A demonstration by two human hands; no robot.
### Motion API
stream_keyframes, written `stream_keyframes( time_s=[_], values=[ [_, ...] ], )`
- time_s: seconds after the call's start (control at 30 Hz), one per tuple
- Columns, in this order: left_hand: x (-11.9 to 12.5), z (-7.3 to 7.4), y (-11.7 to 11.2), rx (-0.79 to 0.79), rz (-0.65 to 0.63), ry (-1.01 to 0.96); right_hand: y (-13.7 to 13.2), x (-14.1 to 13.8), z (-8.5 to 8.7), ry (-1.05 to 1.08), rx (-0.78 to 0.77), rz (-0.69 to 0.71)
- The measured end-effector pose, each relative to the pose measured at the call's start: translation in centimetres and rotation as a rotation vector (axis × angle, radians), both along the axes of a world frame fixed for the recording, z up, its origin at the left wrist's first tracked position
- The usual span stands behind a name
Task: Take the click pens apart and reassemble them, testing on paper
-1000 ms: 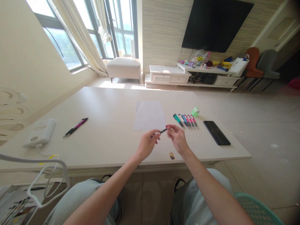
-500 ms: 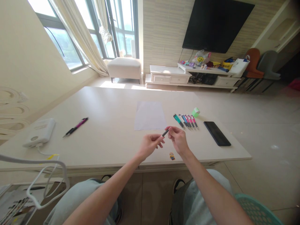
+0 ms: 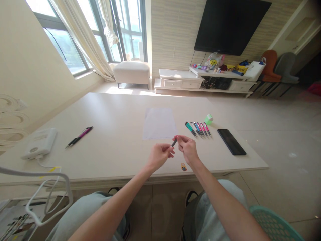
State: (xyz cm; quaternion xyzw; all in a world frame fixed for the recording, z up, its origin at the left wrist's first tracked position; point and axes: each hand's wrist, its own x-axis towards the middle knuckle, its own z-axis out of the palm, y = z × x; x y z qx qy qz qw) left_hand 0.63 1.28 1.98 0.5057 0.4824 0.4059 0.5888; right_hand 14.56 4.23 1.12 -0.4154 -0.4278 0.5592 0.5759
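Both hands hold a short dark pen part (image 3: 174,143) above the front of the table. My left hand (image 3: 159,156) pinches its lower end between thumb and fingers. At the upper end, the fingertips of my right hand (image 3: 187,148) are closed round it, and they hide what lies under them. Just beyond my hands, a white sheet of paper (image 3: 159,123) lies flat. To its right several pens (image 3: 198,129) with green, blue and pink barrels lie side by side. A small cartoon sticker (image 3: 183,166) is below my right hand, near the table edge.
A black phone (image 3: 231,142) and a green tape roll (image 3: 208,119) are on the right of the white table (image 3: 115,147). Two pens (image 3: 79,137) and a white power adapter (image 3: 40,143) with a cable lie on the left. A green basket (image 3: 273,222) stands on the floor.
My right hand has moved slightly left, towards my left hand, and less of the dark pen part shows between them. The view has shifted a little.
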Motion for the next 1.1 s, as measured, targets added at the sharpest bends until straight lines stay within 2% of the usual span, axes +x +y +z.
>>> stream_keyframes(
  time_s=[0.07, 0.13, 0.2, 0.27, 0.33, 0.4, 0.5, 0.6, 0.7, 0.77, 0.93, 1.1],
  values=[
    [-0.3, 0.2, 0.4, -0.023, 0.080, -0.093, -0.1, -0.1, 0.2, -0.089, 0.062, -0.056],
    [-0.9, 0.8, 0.9, -0.066, 0.158, -0.290, -0.3, 0.1, 0.5, -0.194, 0.140, -0.099],
    [-1.7, 1.4, 1.4, -0.093, 0.208, -0.498, -0.8, 0.2, 0.9, -0.325, 0.218, -0.075],
    [-2.2, 1.6, 1.7, -0.115, 0.194, -0.649, -1.6, 0.0, 1.1, -0.407, 0.268, 0.035],
    [-2.1, 1.3, 1.5, -0.141, 0.126, -0.709, -2.3, -0.5, 1.1, -0.374, 0.279, 0.133],
    [-1.4, 0.8, 1.1, -0.168, 0.045, -0.703, -2.6, -1.1, 0.9, -0.300, 0.249, 0.140],
    [-0.2, 0.1, 0.2, -0.187, -0.020, -0.608, -1.7, -0.9, 0.8, -0.189, 0.200, 0.001],
    [0.8, -0.6, -0.4, -0.177, -0.066, -0.311, 0.5, 0.7, 1.3, 0.070, 0.163, -0.172],
    [1.4, -1.5, -0.7, -0.097, -0.172, -0.054, 2.5, 3.2, 2.1, 0.368, 0.050, -0.080],
    [1.8, -2.2, -1.0, -0.024, -0.231, 0.030, 3.3, 4.4, 2.6, 0.458, -0.007, 0.003],
    [2.0, -3.0, -1.5, 0.151, -0.372, 0.265, 3.7, 5.3, 2.8, 0.464, -0.043, 0.070],
    [1.9, -2.8, -1.8, 0.244, -0.389, 0.383, 3.9, 4.7, 2.6, 0.544, -0.028, 0.074]
  ],
)
